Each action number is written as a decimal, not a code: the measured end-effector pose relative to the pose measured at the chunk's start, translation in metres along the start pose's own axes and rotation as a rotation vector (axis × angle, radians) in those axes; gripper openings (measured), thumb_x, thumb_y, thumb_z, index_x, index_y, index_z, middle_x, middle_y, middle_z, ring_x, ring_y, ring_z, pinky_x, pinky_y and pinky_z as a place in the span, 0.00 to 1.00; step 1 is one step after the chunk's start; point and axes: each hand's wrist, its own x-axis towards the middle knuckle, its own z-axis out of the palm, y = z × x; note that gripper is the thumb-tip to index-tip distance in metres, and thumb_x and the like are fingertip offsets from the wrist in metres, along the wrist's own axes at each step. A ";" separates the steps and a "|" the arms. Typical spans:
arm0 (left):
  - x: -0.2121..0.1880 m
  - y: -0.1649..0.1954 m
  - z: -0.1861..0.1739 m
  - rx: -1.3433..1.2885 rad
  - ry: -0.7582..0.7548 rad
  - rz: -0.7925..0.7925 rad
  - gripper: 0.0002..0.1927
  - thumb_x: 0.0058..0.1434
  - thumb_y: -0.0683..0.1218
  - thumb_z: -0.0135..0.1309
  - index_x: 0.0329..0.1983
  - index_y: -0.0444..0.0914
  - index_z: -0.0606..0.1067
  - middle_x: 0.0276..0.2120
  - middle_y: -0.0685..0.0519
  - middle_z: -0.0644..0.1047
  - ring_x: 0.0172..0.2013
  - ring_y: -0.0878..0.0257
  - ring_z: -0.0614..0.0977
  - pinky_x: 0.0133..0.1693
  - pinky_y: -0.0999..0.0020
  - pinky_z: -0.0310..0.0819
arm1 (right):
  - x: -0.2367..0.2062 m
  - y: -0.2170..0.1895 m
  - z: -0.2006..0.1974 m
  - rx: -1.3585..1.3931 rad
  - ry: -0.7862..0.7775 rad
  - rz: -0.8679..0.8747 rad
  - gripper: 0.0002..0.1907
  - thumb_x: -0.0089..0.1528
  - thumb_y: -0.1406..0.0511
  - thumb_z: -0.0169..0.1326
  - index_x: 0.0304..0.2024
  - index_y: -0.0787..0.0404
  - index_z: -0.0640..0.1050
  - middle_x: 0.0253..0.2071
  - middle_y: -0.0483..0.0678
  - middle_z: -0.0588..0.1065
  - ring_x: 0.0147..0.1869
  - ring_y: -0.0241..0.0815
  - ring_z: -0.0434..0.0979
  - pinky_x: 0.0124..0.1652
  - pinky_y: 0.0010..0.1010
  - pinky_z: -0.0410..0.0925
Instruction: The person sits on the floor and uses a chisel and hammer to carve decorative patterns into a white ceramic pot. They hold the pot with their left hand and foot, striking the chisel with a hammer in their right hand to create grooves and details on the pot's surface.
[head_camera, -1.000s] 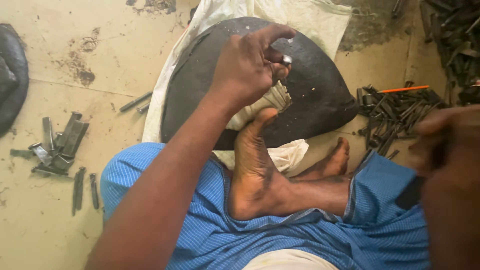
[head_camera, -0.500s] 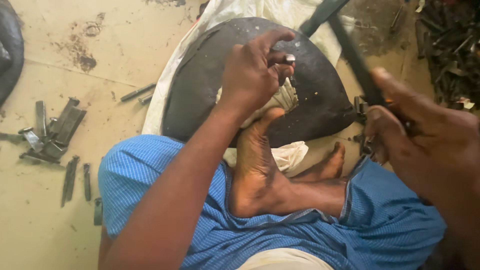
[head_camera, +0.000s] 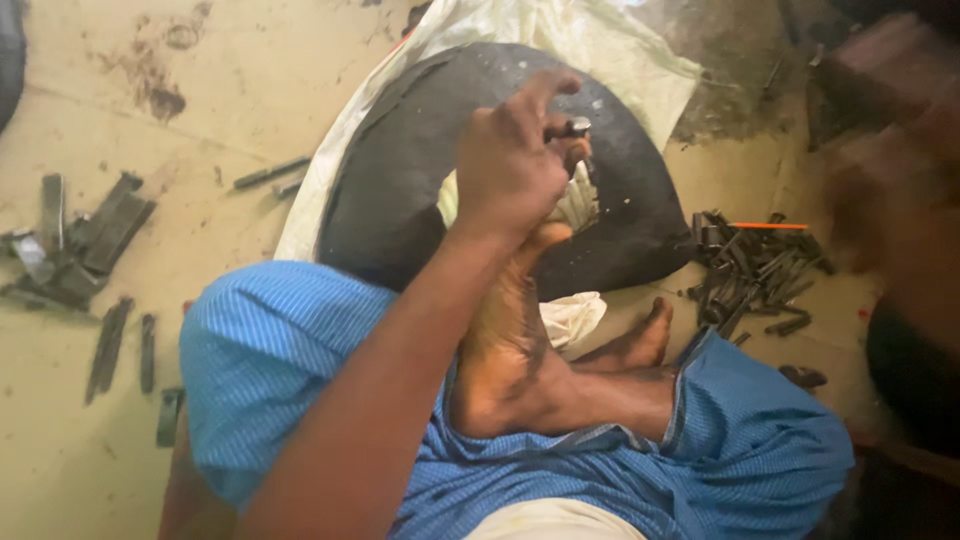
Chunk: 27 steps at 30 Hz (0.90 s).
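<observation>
— Over the stone (head_camera: 400, 170), what has the left hand (head_camera: 515, 165) got?
— Its fingers are pinched shut on a small metal piece (head_camera: 578, 127), held down near the stone's middle, above the foot (head_camera: 510, 330).
— And the right hand (head_camera: 900, 180)?
— Blurred at the edge; I cannot tell its grip.
— How far along?
— Seemingly midway: dark strips (head_camera: 80, 240) lie left on the floor (head_camera: 230, 90), a heap of pieces (head_camera: 755, 270) right.

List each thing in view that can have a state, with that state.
Left hand: pinching a small shiny metal piece over the round black rubber ring.
Right hand: blurred at the right edge, grip unclear.
Black rubber ring: flat on a white woven sack, braced by a bare foot.
Dark metal strips: heaped loose.
</observation>
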 end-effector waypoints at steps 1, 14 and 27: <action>-0.001 0.001 0.000 0.036 0.024 0.011 0.22 0.54 0.41 0.68 0.51 0.45 0.76 0.31 0.52 0.86 0.33 0.59 0.89 0.35 0.66 0.80 | -0.008 0.011 0.006 -0.002 -0.007 0.001 0.21 0.68 0.62 0.53 0.60 0.64 0.64 0.42 0.47 0.69 0.42 0.36 0.66 0.43 0.27 0.60; -0.009 -0.003 0.001 -0.095 0.083 -0.052 0.21 0.55 0.40 0.66 0.51 0.44 0.75 0.33 0.53 0.86 0.34 0.62 0.90 0.35 0.69 0.82 | 0.037 -0.078 -0.067 -0.088 -0.008 0.031 0.29 0.64 0.62 0.58 0.62 0.65 0.62 0.47 0.49 0.69 0.48 0.38 0.66 0.50 0.30 0.59; -0.022 0.001 0.004 -0.122 0.164 -0.161 0.19 0.56 0.39 0.65 0.50 0.44 0.76 0.34 0.50 0.86 0.35 0.60 0.91 0.35 0.67 0.83 | -0.018 -0.068 -0.192 -0.230 0.343 0.411 0.37 0.59 0.62 0.63 0.65 0.65 0.60 0.53 0.50 0.68 0.55 0.41 0.65 0.56 0.33 0.58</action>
